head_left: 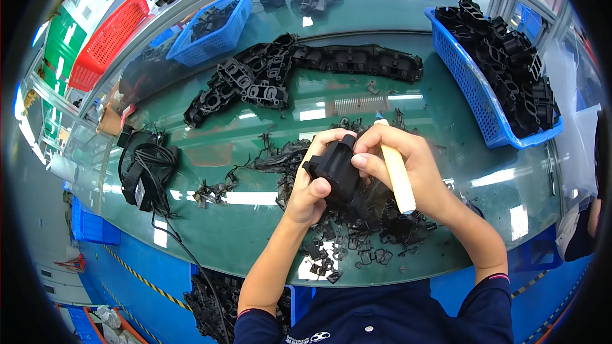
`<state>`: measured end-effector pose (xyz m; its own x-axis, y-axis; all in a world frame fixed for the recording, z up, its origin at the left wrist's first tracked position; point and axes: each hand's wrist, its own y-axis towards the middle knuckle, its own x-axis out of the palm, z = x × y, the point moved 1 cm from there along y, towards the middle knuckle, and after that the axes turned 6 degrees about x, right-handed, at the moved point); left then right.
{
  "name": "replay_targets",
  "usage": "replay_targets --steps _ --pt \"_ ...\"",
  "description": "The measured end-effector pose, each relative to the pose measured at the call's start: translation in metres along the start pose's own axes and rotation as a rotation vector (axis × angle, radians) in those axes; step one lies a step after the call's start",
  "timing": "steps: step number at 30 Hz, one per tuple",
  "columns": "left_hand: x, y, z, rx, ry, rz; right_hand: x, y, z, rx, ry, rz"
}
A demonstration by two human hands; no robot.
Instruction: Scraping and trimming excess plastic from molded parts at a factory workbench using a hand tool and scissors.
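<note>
My left hand (308, 194) grips a black moulded plastic part (336, 172) above the near middle of the table, its thumb along the near side. My right hand (403, 156) is closed around a hand tool with a pale yellow handle (398, 178). The handle's butt points toward me and a small bluish end (380, 116) shows past the fingers; its working tip I cannot make out. The right thumb and fingertips touch or nearly touch the part's right side. Black plastic scraps (382, 232) lie beneath both hands on the green tabletop (210, 229).
Several black moulded parts (255, 76) lie at the far middle. A blue basket (468, 83) full of similar parts stands at the right, another blue basket (217, 38) at the far left. A black device with coiled cable (148, 169) sits left, its cord hanging over the edge.
</note>
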<state>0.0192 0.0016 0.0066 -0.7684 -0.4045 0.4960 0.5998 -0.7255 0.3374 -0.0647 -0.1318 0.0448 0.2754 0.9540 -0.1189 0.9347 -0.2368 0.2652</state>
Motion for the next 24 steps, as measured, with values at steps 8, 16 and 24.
replay_targets --steps 8,16,24 --pt "-0.007 -0.003 -0.003 -0.079 0.010 0.034 0.000 0.002 0.003 0.071 0.081 0.027" --pt "-0.010 -0.004 -0.001 0.075 0.356 -0.006 -0.006 0.003 -0.003 -0.147 -0.341 0.045" --pt "-0.011 -0.006 -0.013 0.025 0.246 0.006 -0.009 0.007 0.006 -0.492 -0.495 0.046"
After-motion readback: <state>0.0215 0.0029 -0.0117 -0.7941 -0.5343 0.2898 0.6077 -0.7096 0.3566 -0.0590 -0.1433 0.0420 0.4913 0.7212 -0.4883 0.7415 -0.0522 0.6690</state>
